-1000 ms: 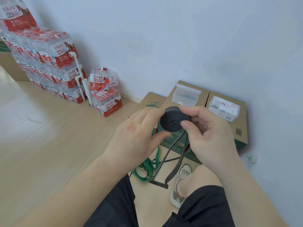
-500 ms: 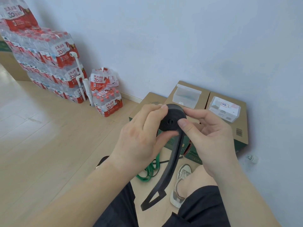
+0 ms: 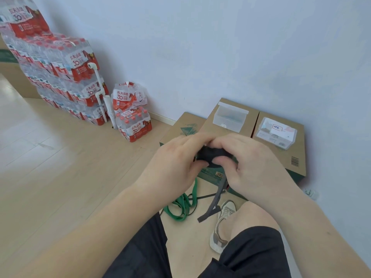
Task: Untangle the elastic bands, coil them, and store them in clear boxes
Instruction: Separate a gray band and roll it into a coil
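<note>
Head camera looks down at two hands held close together in front of the person. The left hand [image 3: 172, 163] and the right hand [image 3: 259, 167] both curl their fingers round a black band coil [image 3: 210, 154]. The coil sits between the two hands, up in the air, in front of the cardboard boxes [image 3: 297, 157]. Most of the coil hides behind fingers and thumbs, so only a small dark part shows. A loose black tail [image 3: 217, 195] hangs down from the coil, under the right hand. Its end hangs near a grey shoe [image 3: 222, 223] on the wooden floor [image 3: 60, 167]. A green band [image 3: 184, 205] lies in a loose heap on the floor, below the left hand and just beside the black tail. The cardboard boxes stand in a row against the pale wall [image 3: 220, 47]. On the middle one sits a clear box [image 3: 228, 119] with its lid lifted. On the right one sits a second clear box [image 3: 277, 133] with a white label on top. Far to the left, water bottle packs [image 3: 60, 77] with red labels are stacked against the wall, and a white pipe [image 3: 100, 93] stands beside them. Two more packs sit near the pipe. The person wears black shorts [image 3: 257, 253], and one bare knee [image 3: 255, 215] shows above the shoe.
</note>
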